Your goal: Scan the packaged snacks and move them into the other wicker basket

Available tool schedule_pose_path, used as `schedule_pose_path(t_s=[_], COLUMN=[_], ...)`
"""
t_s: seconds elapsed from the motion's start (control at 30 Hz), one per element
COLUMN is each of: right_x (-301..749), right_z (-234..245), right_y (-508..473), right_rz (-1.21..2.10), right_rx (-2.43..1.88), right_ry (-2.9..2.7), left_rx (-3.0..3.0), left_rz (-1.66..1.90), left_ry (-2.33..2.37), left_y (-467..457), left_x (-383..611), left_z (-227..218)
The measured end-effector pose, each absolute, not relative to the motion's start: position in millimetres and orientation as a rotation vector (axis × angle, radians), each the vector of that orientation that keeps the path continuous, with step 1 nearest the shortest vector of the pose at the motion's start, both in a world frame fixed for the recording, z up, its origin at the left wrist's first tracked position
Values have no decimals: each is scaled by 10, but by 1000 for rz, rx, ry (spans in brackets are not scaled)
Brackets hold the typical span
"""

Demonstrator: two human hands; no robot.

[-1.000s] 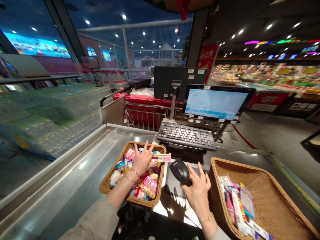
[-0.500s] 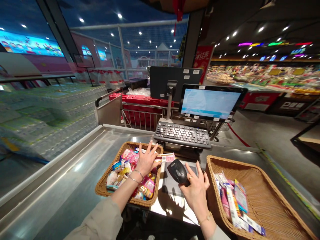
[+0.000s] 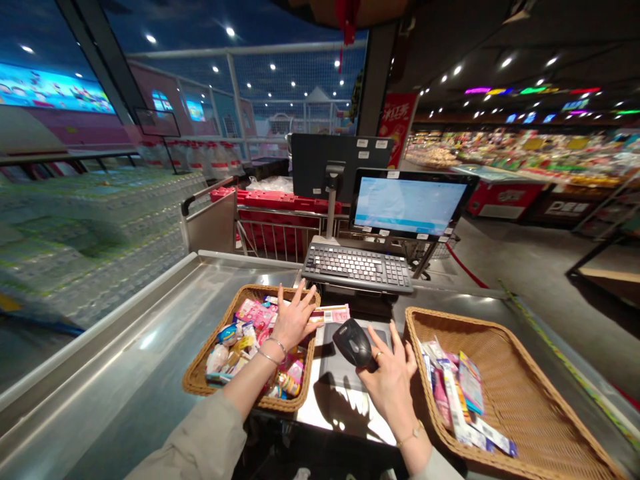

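Left wicker basket [image 3: 193, 383] brims with small snack packets. Left hand [image 3: 290, 323] hovers over its far corner, fingers fanned, thumb and forefinger pinching a slim packet [image 3: 333, 313] past the rim. Right hand [image 3: 393, 383] clamps the barcode scanner [image 3: 353, 341], just beside that packet. Right wicker basket [image 3: 525, 387] holds flat packets.

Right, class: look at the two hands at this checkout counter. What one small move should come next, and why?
Probably turn the scanner in the right hand a little towards the flat pink packet that the left hand holds over the left basket rim. The two are close but apart, and the scanner's window cannot be seen facing it.
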State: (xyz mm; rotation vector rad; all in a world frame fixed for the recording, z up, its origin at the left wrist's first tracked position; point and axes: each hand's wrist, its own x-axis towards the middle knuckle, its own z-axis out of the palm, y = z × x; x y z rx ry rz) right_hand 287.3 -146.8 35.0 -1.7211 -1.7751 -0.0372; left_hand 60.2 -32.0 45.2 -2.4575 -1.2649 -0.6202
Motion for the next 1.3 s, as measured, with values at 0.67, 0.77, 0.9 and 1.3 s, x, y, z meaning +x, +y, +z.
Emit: schedule_pose_path(t_s=[0.67,0.77,0.9,1.3], right_x=[2971,2978,2985,3073], right_z=[407,400,395,347], right_y=[-1507,-1518,-1536,-1601], right_rz=[21,24,0,-83], right_rx=[-1732,-1726,-1738,-1776], right_ry=[-1746,-1753,-1743,-1676], left_rx=[-2500,-2497,-2493,-2500], left_rz=[-630,-635,-630,-654], left_ry=[-1231,-1230,-1238,-1181], left_y=[-262,-266,-279,-303], left_x=[756,765,783,904], left_z=[473,480,493,520])
